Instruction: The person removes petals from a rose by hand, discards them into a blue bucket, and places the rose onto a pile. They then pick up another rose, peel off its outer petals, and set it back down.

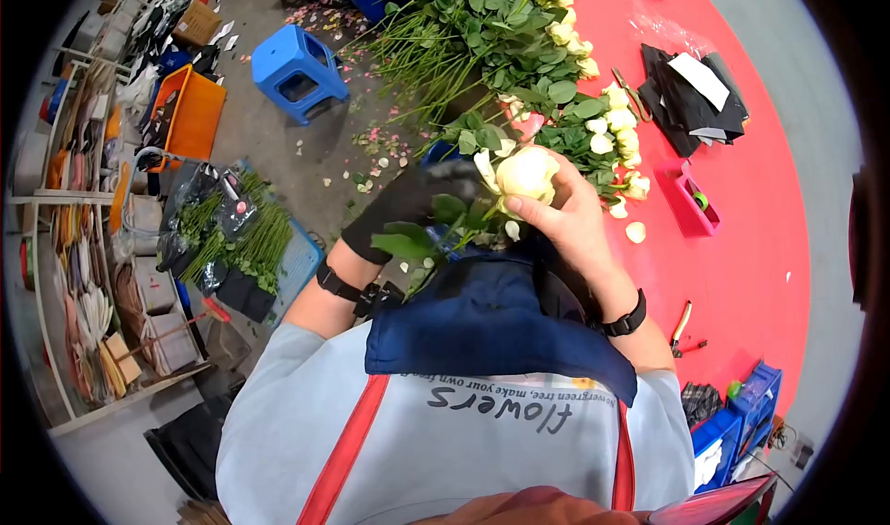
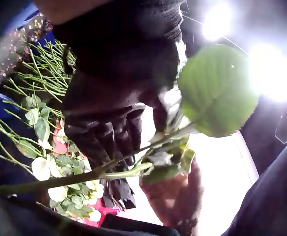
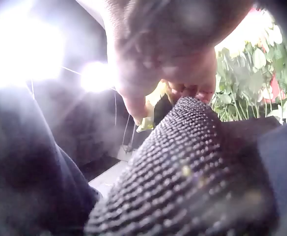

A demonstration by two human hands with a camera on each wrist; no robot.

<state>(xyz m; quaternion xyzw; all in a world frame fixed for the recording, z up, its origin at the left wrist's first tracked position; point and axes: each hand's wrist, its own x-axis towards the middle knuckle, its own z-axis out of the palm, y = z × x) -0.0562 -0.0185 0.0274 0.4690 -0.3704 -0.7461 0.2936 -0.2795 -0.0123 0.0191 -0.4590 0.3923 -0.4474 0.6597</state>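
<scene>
A single cream rose is held in front of the chest, its bloom facing up. My left hand, in a black glove, grips its stem close under the bloom. Bare, my right hand has its thumb against the outer petals and its fingers around the bloom's far side. In the left wrist view the stem runs out past the glove, with a large leaf on it. The right wrist view shows pale petals under the right hand, with the knit glove in front.
Many cream roses lie in a row on the red table, stems toward me. Black sheets, a pink tape dispenser and pruning shears are on it too. A blue stool stands on the petal-strewn floor at left.
</scene>
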